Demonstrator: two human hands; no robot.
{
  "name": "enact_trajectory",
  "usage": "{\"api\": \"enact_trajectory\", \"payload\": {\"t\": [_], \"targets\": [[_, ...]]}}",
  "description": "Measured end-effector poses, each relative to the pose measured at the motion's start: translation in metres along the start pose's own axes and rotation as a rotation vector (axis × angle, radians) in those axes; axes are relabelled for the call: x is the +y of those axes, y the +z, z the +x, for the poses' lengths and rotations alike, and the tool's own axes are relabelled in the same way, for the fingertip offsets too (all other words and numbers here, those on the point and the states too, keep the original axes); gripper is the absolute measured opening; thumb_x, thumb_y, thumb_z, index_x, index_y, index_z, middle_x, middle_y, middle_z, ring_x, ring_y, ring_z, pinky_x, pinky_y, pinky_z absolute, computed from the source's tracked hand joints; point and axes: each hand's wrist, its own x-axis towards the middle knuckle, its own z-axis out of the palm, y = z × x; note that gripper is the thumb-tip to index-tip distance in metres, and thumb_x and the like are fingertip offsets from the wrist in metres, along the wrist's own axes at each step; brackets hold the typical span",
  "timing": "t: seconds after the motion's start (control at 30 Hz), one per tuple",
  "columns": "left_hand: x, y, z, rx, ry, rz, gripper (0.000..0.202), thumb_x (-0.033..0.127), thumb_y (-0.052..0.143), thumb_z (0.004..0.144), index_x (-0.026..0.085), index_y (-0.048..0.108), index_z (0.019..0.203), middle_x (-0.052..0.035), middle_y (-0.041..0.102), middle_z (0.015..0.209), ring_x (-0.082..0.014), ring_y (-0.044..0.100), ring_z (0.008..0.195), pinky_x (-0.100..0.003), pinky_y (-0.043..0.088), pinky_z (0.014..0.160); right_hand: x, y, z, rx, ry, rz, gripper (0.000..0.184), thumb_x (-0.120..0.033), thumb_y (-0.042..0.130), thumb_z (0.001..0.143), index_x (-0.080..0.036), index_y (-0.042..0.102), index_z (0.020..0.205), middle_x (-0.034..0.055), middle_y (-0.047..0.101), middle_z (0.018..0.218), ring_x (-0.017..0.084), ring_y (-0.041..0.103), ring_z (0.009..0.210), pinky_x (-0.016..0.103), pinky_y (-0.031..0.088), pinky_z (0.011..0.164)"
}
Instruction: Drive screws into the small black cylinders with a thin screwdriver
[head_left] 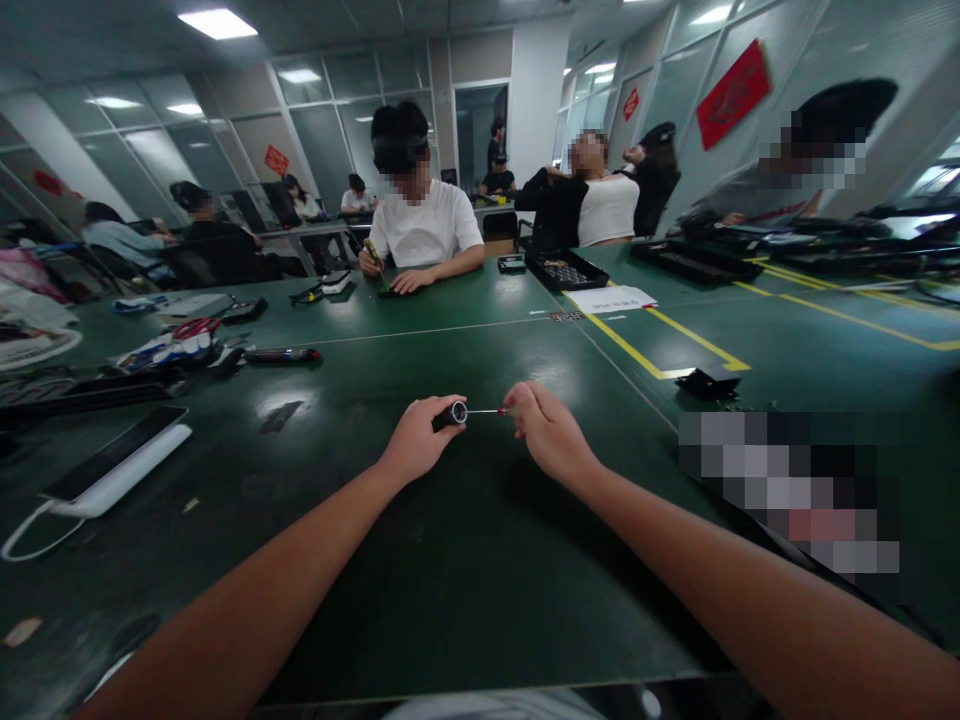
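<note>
My left hand (pixel 417 436) is closed around a small black cylindrical part (pixel 449 414), whose round, silver-rimmed end faces me. Pinched in my right hand (pixel 551 430) is a screwdriver (pixel 484 411) with a thin metal shaft and a bit of red near the fingers; most of its handle is hidden. The shaft points left, and its tip meets or nearly meets the side of the black part. Both hands are just above the green tabletop (pixel 450 580), near its middle.
To the left lie a phone on a white power bank (pixel 139 465), a dark pen-like tool (pixel 283 355) and a cluttered heap. Ahead, a person in a white shirt (pixel 427 225) works opposite. A black parts tray (pixel 568 270) and a small black bracket (pixel 709 384) are at the right.
</note>
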Motion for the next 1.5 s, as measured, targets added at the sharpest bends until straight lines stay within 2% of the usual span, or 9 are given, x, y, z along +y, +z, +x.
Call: {"api": "enact_trajectory", "payload": {"t": [0.13,0.3,0.57,0.73,0.87,1.03,1.13,1.33,1.5], "targets": [[-0.001,0.0,0.0,0.021,-0.019,-0.023,0.036,0.018,0.069,0.089,0.025,0.066,0.124,-0.0051,0.069,0.12,-0.0248,0.062,0.111,-0.044,0.045,0.102,0.0,0.0,0.002,0.004,0.037,0.067,0.015,-0.038,0.049,0.093,-0.024,0.054,0.098,-0.0009,0.058,0.08,0.017,0.056,0.07,0.033,0.045,0.067],[0.003,-0.001,-0.001,0.006,-0.028,0.01,0.036,0.021,0.068,0.09,0.025,0.066,0.125,-0.0057,0.07,0.116,-0.0257,0.062,0.107,-0.047,0.044,0.103,0.001,0.002,0.005,0.052,0.05,0.221,0.024,-0.044,0.06,0.087,-0.022,0.058,0.095,0.0015,0.063,0.084,0.017,0.059,0.077,0.035,0.048,0.075],[0.004,-0.001,0.0,-0.042,-0.002,0.089,0.035,0.024,0.066,0.091,0.029,0.066,0.125,-0.005,0.069,0.122,-0.0274,0.059,0.118,-0.064,0.022,0.118,0.021,0.0,0.018,0.138,0.367,0.46,0.028,-0.052,0.049,0.091,-0.025,0.05,0.081,-0.0019,0.049,0.064,0.015,0.046,0.052,0.035,0.051,0.058],[0.002,-0.001,0.0,-0.039,-0.037,0.086,0.034,0.026,0.067,0.091,0.029,0.066,0.125,-0.0049,0.069,0.12,-0.0281,0.059,0.116,-0.064,0.023,0.118,0.017,0.001,0.016,0.212,0.33,0.474,0.023,-0.046,0.052,0.091,-0.024,0.053,0.083,-0.0008,0.053,0.069,0.014,0.048,0.056,0.033,0.052,0.06],[0.003,-0.001,-0.001,-0.015,-0.059,0.048,0.03,0.025,0.067,0.09,0.024,0.067,0.12,-0.0063,0.068,0.117,-0.0265,0.061,0.11,-0.051,0.046,0.106,0.018,0.002,0.017,0.296,0.274,0.434,0.023,-0.047,0.051,0.092,-0.025,0.053,0.086,0.0,0.054,0.071,0.016,0.052,0.06,0.032,0.053,0.061],[0.01,-0.003,0.002,0.028,-0.04,0.0,0.035,0.022,0.063,0.091,0.02,0.062,0.126,-0.0091,0.064,0.126,-0.0261,0.06,0.118,-0.046,0.046,0.108,0.019,-0.006,0.023,0.443,0.158,0.357,0.028,-0.053,0.049,0.092,-0.025,0.053,0.092,0.0009,0.058,0.078,0.017,0.057,0.07,0.032,0.052,0.066],[0.02,-0.002,0.007,-0.028,-0.029,-0.014,0.039,0.018,0.056,0.093,0.02,0.057,0.131,-0.0102,0.063,0.13,-0.0262,0.059,0.121,-0.045,0.047,0.107,0.013,-0.012,0.023,0.509,0.047,0.261,0.03,-0.055,0.044,0.095,-0.026,0.052,0.098,0.0021,0.059,0.085,0.018,0.059,0.075,0.033,0.051,0.071],[0.04,0.014,0.031,-0.169,-0.047,0.141,0.014,0.028,0.069,0.086,0.022,0.066,0.098,-0.0064,0.07,0.097,-0.0256,0.066,0.088,-0.037,0.052,0.075,0.0,-0.013,0.016,0.488,-0.031,0.251,0.025,-0.049,0.045,0.096,-0.025,0.053,0.101,0.002,0.06,0.087,0.017,0.059,0.078,0.034,0.05,0.077],[0.049,0.031,0.053,-0.211,-0.062,0.266,0.02,0.033,0.069,0.089,0.024,0.071,0.106,-0.0089,0.072,0.106,-0.0307,0.066,0.098,-0.04,0.053,0.08,0.0,-0.012,0.014,0.47,-0.036,0.274,0.024,-0.047,0.045,0.096,-0.025,0.054,0.103,0.0019,0.06,0.088,0.017,0.059,0.079,0.034,0.05,0.078]]}}
